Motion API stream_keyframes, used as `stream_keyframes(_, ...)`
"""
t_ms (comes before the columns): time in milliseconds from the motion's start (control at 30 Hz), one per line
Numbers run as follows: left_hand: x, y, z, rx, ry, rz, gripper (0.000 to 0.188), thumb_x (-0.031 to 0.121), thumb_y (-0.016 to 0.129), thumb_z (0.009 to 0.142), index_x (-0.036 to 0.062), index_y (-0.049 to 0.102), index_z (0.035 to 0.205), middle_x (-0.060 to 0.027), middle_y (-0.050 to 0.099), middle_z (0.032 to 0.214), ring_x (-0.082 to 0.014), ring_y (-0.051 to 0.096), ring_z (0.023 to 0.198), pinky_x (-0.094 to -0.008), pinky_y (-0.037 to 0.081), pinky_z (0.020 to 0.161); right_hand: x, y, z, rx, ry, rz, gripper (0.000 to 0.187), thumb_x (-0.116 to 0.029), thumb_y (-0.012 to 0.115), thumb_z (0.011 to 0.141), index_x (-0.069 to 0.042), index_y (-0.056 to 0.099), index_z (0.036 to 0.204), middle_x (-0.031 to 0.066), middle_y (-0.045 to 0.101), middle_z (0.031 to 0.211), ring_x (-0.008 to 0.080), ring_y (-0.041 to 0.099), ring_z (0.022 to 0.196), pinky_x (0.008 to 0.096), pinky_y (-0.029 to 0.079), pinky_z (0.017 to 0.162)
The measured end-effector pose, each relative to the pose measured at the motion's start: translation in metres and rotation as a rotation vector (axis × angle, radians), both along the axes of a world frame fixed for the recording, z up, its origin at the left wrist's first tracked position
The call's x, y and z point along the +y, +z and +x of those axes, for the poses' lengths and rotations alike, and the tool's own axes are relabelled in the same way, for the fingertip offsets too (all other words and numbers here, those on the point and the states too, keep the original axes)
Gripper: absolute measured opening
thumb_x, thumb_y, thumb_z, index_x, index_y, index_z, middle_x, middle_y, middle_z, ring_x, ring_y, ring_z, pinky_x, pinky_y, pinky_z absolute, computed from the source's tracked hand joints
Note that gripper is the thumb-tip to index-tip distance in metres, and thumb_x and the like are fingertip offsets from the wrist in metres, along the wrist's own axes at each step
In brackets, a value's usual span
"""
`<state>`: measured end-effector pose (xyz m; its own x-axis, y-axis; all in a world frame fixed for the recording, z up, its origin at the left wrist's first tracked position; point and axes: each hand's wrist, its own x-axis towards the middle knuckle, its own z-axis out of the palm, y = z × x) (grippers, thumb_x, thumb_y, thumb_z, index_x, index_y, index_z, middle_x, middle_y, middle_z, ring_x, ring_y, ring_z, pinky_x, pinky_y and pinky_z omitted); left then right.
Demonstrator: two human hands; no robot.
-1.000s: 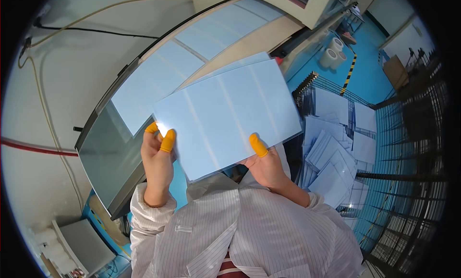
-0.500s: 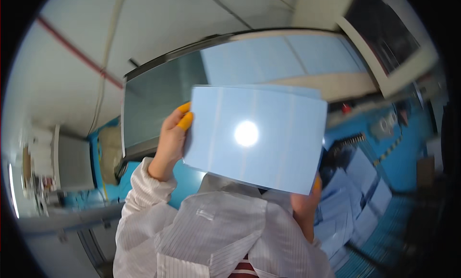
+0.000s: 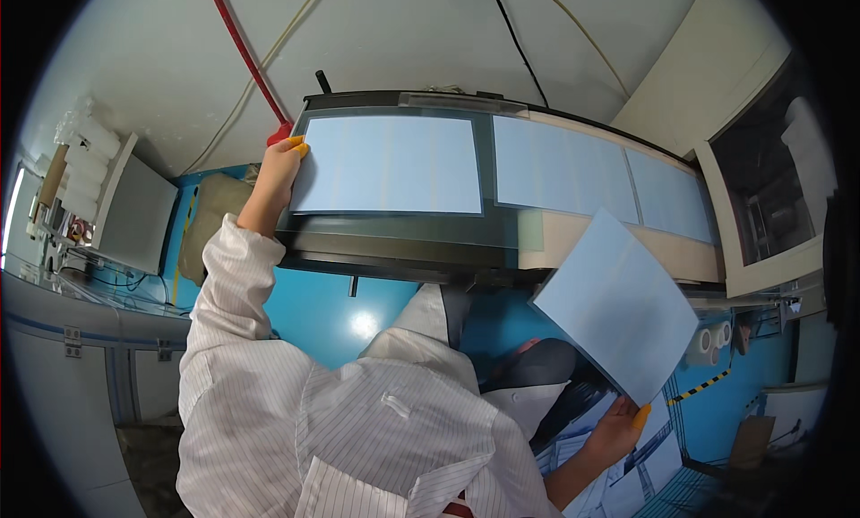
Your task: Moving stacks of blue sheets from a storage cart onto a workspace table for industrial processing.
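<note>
My left hand, with yellow finger covers on its fingertips, pinches the left edge of a pale blue sheet. That sheet lies flat over the dark glassy surface at the left end of a long machine bed. Low on the right, my right hand grips the near corner of a second pale blue sheet. This one is held tilted in the air, its far corner overlapping the front edge of the bed. The yellow-covered thumb shows; the other fingers are partly behind the sheet.
Two more blue sheets lie in a row on the beige belt, leading to a white-framed machine with a dark window. Loose sheets fill a rack at my lower right. A red pipe runs down the wall.
The overlapping sheets held between both hands are now apart. My left hand has brought one onto the dark surface, while my right hand has drawn the other rightward. The view has shifted.
</note>
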<state>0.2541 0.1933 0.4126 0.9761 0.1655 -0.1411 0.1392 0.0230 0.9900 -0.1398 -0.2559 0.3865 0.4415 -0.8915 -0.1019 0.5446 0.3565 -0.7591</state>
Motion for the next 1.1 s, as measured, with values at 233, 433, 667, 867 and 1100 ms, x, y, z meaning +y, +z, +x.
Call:
stream_keyframes(233,-0.024,-0.004,0.005,-0.348,-0.119,0.877,0.035,0.015,0.053,0.084,-0.0035,0.052,0.114,-0.0185,0.056,0.107,-0.0265,0.054,0.094,-0.0316,0.042,0.083,-0.004,0.0,-0.004,-0.098,-0.014,0.006,0.029,-0.018,0.043,0.093,0.005,0.05,0.111,0.0146,0.058,0.097,0.0218,0.06,0.088,0.0297,0.053,0.076)
stream_keyframes(433,-0.029,0.009,-0.034,-0.533,-0.43,1.33,0.071,0.048,0.062,0.075,-0.0004,0.045,0.123,-0.0283,0.041,0.125,-0.0405,0.032,0.122,-0.0449,0.026,0.101,-0.008,-0.009,0.001,-0.259,0.17,-0.008,0.026,-0.014,0.038,0.094,0.005,0.047,0.109,0.0184,0.057,0.101,0.0271,0.06,0.093,0.0341,0.054,0.077)
stream_keyframes(667,-0.062,0.006,-0.036,-0.61,-0.416,1.42,0.081,0.053,0.061,0.073,-0.0041,0.039,0.126,-0.0297,0.038,0.127,-0.0414,0.031,0.123,-0.0464,0.023,0.103,-0.004,-0.006,0.022,-0.281,0.187,0.073,0.026,-0.015,0.038,0.094,0.004,0.049,0.106,0.0174,0.06,0.096,0.0256,0.062,0.088,0.0339,0.054,0.075)
stream_keyframes(867,-0.093,0.011,-0.042,-0.621,-0.436,1.526,0.076,0.049,0.057,0.078,-0.0065,0.037,0.126,-0.0293,0.037,0.127,-0.0413,0.031,0.123,-0.0449,0.023,0.103,-0.003,-0.009,0.014,-0.318,0.221,0.082,0.027,-0.016,0.038,0.094,0.004,0.05,0.106,0.0177,0.06,0.098,0.0257,0.062,0.088,0.0339,0.054,0.076)
stream_keyframes(1100,-0.116,0.013,-0.045,-0.658,-0.466,1.553,0.075,0.047,0.058,0.078,-0.0089,0.039,0.123,-0.0301,0.038,0.126,-0.0416,0.034,0.12,-0.0446,0.025,0.102,-0.008,-0.012,-0.001,-0.357,0.223,0.117,0.028,-0.018,0.037,0.094,0.004,0.051,0.106,0.0175,0.06,0.099,0.0268,0.059,0.093,0.0345,0.054,0.076)
